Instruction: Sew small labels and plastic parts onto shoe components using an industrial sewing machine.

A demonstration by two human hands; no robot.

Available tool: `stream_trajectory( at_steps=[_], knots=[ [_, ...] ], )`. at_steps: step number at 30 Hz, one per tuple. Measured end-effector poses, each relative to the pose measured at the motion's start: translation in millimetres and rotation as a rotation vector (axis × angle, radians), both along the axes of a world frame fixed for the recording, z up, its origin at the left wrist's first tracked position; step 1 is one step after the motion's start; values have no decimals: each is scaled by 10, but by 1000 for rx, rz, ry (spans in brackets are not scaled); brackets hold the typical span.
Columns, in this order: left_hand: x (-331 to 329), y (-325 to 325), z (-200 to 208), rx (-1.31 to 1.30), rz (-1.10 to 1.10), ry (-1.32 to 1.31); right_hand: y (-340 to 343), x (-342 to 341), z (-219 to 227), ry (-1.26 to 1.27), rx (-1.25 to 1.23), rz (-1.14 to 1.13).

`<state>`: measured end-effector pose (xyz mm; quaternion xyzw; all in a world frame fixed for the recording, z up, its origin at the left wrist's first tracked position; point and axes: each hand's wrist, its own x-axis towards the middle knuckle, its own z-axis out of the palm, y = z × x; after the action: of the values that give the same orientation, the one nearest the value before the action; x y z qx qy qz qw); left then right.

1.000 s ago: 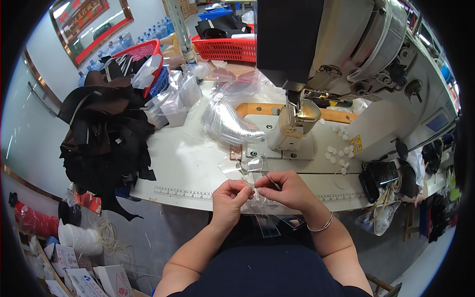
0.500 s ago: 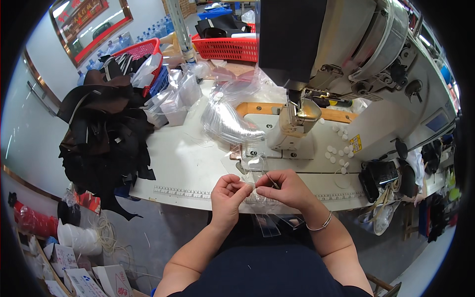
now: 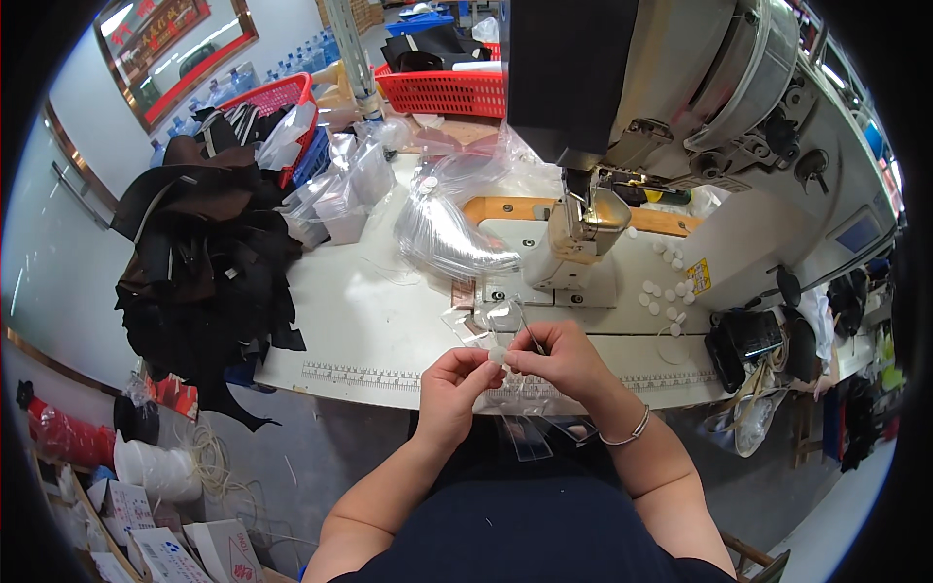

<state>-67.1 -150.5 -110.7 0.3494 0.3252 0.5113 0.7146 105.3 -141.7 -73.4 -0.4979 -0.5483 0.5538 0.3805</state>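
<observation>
Above the front edge of the table, my left hand [image 3: 455, 385] is closed, pinching a small white round disc [image 3: 498, 356] between thumb and fingertips. My right hand [image 3: 564, 361] meets it from the other side, its thumb and finger closed at the disc's edge. A thin dark pointed tool [image 3: 534, 339] sticks out of the right fingers; its kind is too small to tell. Clear plastic pieces [image 3: 468, 328] spread just beyond the fingertips, and more clear strips [image 3: 526, 439] hang below the table edge. Whether the disc is attached to the plastic cannot be made out.
A sewing machine [image 3: 583, 243] stands straight ahead. Loose white discs [image 3: 655, 299] lie on its right, a stack of clear plastic strips [image 3: 452, 238] on its left. Black fabric pieces [image 3: 204, 262] heap over the table's left end. A printed ruler [image 3: 364, 376] runs along the front edge.
The right hand has risen slightly and turned, and its tool stands more upright. Both hands stay together; the white disc between the fingertips and the clear plastic beyond them now show more plainly.
</observation>
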Motion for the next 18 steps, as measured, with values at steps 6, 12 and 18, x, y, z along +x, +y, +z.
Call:
stream_trajectory(
  at_steps=[6,12,18],
  knots=[
    [13,45,20,26,10,-93,-74,36,96,38,72,-84],
    [99,271,392,46,-295,-191,105,280,123,-472,1080,-275],
    [168,638,586,40,-463,-268,76,576,601,-968,1575,-556]
  ],
)
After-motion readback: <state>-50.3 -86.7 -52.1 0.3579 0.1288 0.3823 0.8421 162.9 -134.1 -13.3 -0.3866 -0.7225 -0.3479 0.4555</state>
